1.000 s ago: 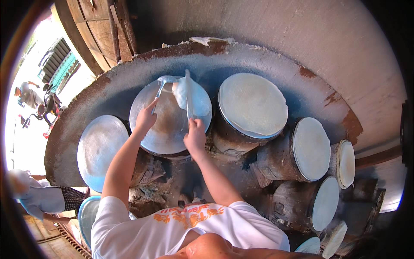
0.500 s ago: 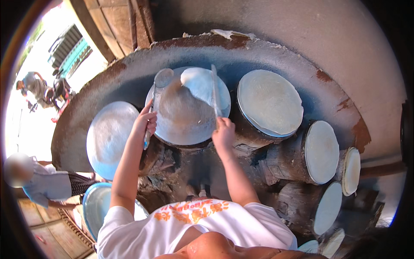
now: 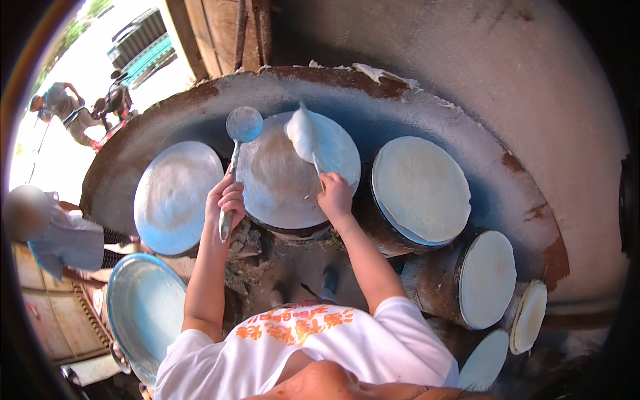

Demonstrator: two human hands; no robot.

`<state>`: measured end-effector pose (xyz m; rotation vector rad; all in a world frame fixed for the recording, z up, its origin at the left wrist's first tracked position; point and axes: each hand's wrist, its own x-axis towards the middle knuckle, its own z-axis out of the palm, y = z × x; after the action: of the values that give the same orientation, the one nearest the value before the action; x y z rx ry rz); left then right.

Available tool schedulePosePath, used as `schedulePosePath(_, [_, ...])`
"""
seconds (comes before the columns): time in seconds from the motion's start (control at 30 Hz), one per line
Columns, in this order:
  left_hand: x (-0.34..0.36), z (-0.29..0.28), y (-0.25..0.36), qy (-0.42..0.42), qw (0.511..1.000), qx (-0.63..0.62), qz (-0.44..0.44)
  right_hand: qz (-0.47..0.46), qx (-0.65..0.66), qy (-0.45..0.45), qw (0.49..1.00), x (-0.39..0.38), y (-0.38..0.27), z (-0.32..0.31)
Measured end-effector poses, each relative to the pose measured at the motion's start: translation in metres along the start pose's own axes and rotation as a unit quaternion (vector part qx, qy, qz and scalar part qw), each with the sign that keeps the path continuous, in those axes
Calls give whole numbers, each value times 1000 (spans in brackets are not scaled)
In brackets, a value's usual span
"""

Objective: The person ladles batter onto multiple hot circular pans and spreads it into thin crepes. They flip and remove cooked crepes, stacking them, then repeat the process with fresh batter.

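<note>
My left hand (image 3: 227, 202) is closed round the handle of a metal ladle (image 3: 244, 125), its round bowl over the far left edge of the middle round griddle (image 3: 270, 177). In my right hand (image 3: 335, 197) is the handle of a flat-bladed spatula (image 3: 316, 162). A lump of white batter (image 3: 302, 135) covers most of its blade, above the far part of the same griddle. The griddle's surface is mostly bare, with a brownish patch and a pale film on its right side.
Another bare griddle (image 3: 177, 197) stands to the left. Rightward, a thin white flatbread (image 3: 421, 190) covers a drum-shaped stove, with several more (image 3: 487, 280) curving nearer. A basin (image 3: 120, 313) of white liquid sits at near left. A curved wall (image 3: 293, 83) runs behind. People (image 3: 70, 110) are outside.
The batter that lay on the griddle's far part is now gathered on the spatula, which has swung left. The ladle's bowl has shifted slightly left, off the griddle's edge. My view has turned.
</note>
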<state>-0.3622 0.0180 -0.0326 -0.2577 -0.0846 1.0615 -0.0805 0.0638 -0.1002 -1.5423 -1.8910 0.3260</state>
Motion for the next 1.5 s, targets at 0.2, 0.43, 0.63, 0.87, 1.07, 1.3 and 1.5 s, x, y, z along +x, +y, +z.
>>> schedulePosePath(0.2, [-15,-10,-51,-46,996,-49,61,-102,99,-98,985,3,-10,-12])
schedulePosePath(0.43, [-15,15,-84,49,983,73,162,-138,37,-12,990,52,81,-46])
schedulePosePath(0.63, [-6,10,-105,56,974,86,201,-190,124,-178,958,58,53,-12])
schedulePosePath(0.87, [-17,17,-122,305,754,487,317,-171,90,-111,975,100,101,-56])
schedulePosePath(1.07, [2,13,-133,385,684,511,350,-275,102,-263,919,105,55,-8])
schedulePosePath(1.3, [-26,8,-139,403,655,545,334,-250,80,-189,946,152,102,-32])
schedulePosePath(1.5, [-27,-1,-140,437,652,514,347,-292,145,-307,894,107,52,-22])
